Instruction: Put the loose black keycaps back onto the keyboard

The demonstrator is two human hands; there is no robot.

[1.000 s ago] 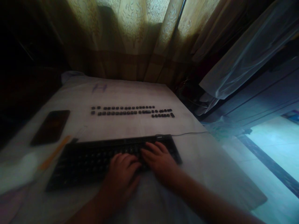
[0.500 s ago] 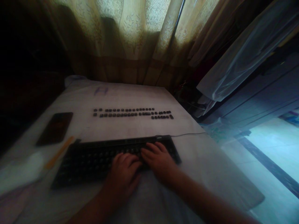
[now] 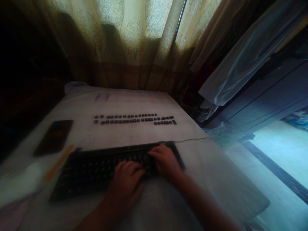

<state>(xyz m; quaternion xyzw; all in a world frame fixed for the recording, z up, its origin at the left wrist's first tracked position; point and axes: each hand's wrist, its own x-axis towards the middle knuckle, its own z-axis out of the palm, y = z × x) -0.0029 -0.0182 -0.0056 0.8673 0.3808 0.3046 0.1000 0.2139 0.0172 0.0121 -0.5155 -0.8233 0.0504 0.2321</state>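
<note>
A black computer keyboard (image 3: 96,166) lies at a slant on the white-covered table. Over its middle, my left hand (image 3: 127,179) rests palm down, with the thumb apart from the bent fingers and nothing visible in it. My right hand (image 3: 166,162) is on the right part of the keyboard, its fingers drawn together near the upper keys. Anything between those fingertips is hidden. Beyond the keyboard, several loose black keycaps (image 3: 120,121) lie in neat rows.
Left of the keyboard lie a dark phone-like slab (image 3: 54,137), a yellow-orange strip (image 3: 59,162) and a blurred white cloth-like thing (image 3: 21,183). A thin cable (image 3: 192,139) runs off to the right. Curtains (image 3: 134,38) hang behind the table (image 3: 134,102).
My right hand's fingers, stretched over the keys before, have drawn together, and the hand has shifted slightly right. My left hand stays nearly in place. The view has moved a little.
</note>
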